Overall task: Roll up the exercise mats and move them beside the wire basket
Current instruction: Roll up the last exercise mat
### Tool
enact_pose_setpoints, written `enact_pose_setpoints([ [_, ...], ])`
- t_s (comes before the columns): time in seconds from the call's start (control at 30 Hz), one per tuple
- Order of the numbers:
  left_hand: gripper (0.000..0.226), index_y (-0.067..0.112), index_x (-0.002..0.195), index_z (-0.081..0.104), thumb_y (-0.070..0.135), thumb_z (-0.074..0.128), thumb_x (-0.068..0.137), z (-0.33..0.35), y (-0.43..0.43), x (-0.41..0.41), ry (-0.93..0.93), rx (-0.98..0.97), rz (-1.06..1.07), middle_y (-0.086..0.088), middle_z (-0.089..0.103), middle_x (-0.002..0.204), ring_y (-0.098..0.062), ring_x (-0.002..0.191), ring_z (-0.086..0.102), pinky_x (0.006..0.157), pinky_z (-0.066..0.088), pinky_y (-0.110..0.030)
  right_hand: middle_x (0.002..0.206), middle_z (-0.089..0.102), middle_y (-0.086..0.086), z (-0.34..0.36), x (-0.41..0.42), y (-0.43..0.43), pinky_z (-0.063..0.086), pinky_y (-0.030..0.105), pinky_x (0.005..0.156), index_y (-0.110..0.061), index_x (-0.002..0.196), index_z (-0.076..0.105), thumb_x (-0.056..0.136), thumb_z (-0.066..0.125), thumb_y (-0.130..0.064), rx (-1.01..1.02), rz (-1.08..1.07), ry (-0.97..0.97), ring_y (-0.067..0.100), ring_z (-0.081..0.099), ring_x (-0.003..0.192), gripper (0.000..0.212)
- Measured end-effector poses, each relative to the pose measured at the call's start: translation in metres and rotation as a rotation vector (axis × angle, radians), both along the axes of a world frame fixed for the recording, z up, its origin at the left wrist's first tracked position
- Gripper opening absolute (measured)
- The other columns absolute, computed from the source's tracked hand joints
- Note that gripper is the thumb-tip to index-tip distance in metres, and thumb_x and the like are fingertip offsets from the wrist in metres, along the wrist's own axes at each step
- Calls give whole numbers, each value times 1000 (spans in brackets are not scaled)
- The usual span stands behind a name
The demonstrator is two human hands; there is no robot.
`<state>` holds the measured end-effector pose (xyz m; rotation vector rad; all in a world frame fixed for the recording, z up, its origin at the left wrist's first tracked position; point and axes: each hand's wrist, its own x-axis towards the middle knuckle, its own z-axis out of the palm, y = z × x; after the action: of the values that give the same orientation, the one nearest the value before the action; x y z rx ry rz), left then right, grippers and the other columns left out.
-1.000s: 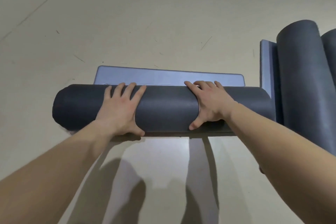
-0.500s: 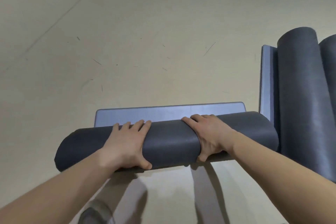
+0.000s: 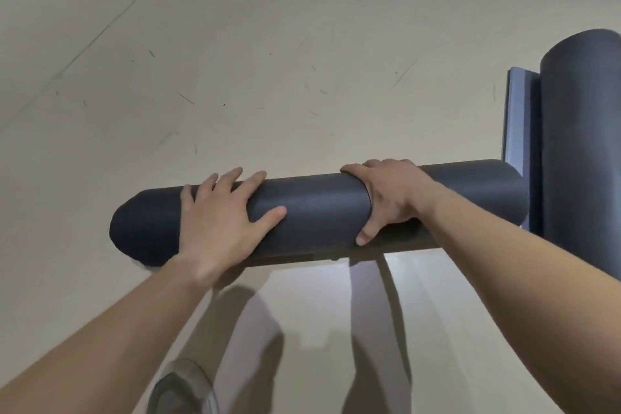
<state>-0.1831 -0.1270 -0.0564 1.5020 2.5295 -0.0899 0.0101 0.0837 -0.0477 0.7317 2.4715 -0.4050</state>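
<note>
Mat (image 3: 319, 212) rolled up into a fat dark grey tube, lying sideways on the pale floor (image 3: 235, 44), left end a bit nearer than the right end.

Left hand (image 3: 218, 222) flat on top of the mat near its left end. Fingers spread out and almost straight, reaching over the far side, thumb stuck out along the near side. Pressing down, not curled round anything.

Right hand (image 3: 389, 198) on the mat past its middle, toward the right end. Fingers bent over the far side and thumb hooked down the near side, so gripping the mat. Both bare arms coming in from the near side of the mat.

Just past the right end of the mat, a second roll (image 3: 581, 144), same dark grey, lying the other way, pointing away. A lighter blue-grey flap (image 3: 521, 118) of it flat on the floor between that roll and the mat. Mat end right up by the flap; touching or not, hard to tell.

On the near side of the mat, dark arm shadows (image 3: 255, 329) on the floor and a grey shoe (image 3: 183, 386) at the bottom edge. On the far side, only little scratch marks on the floor.
</note>
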Motion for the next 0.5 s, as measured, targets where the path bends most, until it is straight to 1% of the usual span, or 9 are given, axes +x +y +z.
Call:
enact_pose_setpoints([
  [0.07, 80, 45, 157, 25, 86, 16, 88, -10, -7, 0, -9, 36, 52, 3, 32, 165, -29, 153, 23, 122, 12, -60, 139, 55, -4, -1, -9, 17, 39, 49, 111, -38, 154, 27, 42, 78, -88, -43, -26, -20, 28, 53, 127, 133],
  [0.1, 80, 44, 156, 28, 85, 13, 90, -16, -2, -4, -29, 57, 51, 3, 35, 163, -28, 153, 24, 122, 11, -58, 141, 55, -4, -3, -4, 21, 34, 49, 115, -36, 154, 31, 43, 68, -95, 17, -48, 10, 27, 51, 129, 131],
  [0.17, 76, 38, 152, 42, 80, 23, 92, -23, 12, -17, -116, 148, 56, 3, 45, 158, -25, 149, 33, 122, 13, -51, 144, 54, -1, -11, 25, 20, 25, 51, 119, -34, 150, 40, 57, 38, -105, 215, -166, 146, 28, 47, 133, 117],
  [0.23, 60, 26, 146, 54, 62, 45, 99, -21, 14, -31, -268, 303, 115, 0, 54, 151, -25, 142, 41, 120, 20, -45, 145, 53, 5, -24, 68, 14, 22, 53, 120, -32, 146, 45, 79, 11, -95, 402, -286, 304, 30, 45, 135, 98],
  [0.27, 52, 20, 144, 57, 50, 52, 102, -22, 9, -38, -314, 373, 152, -3, 55, 150, -26, 142, 42, 120, 23, -44, 147, 51, 10, -29, 84, 15, 21, 55, 120, -31, 146, 46, 85, 4, -88, 462, -351, 347, 33, 42, 137, 93],
  [0.3, 49, 17, 144, 57, 44, 56, 102, -24, 2, -45, -291, 408, 185, -6, 54, 150, -29, 143, 40, 120, 23, -47, 150, 46, 14, -32, 95, 17, 20, 58, 120, -31, 147, 44, 88, 3, -85, 503, -427, 358, 36, 37, 140, 90],
  [0.33, 54, 16, 145, 55, 48, 57, 101, -26, -7, -51, -197, 401, 226, -9, 52, 152, -33, 146, 35, 120, 20, -51, 154, 40, 18, -35, 101, 19, 17, 61, 120, -31, 149, 41, 87, 8, -87, 522, -515, 349, 39, 30, 144, 90],
  [0.4, 86, 18, 152, 42, 72, 61, 87, -27, -18, -58, -43, 341, 445, -13, 38, 160, -40, 150, 23, 119, 14, -60, 161, 24, 20, -38, 105, 17, 10, 64, 120, -29, 153, 31, 80, 23, -96, 511, -707, 326, 42, 16, 150, 99],
  [0.5, 136, 17, 161, 14, 89, 69, 60, -20, -15, -55, -178, 282, 868, -16, 10, 169, -41, 154, 8, 120, 14, -64, 165, 13, 17, -39, 104, 9, 20, 62, 120, -24, 157, 20, 69, 47, -98, 414, -1071, 494, 44, 14, 152, 118],
])
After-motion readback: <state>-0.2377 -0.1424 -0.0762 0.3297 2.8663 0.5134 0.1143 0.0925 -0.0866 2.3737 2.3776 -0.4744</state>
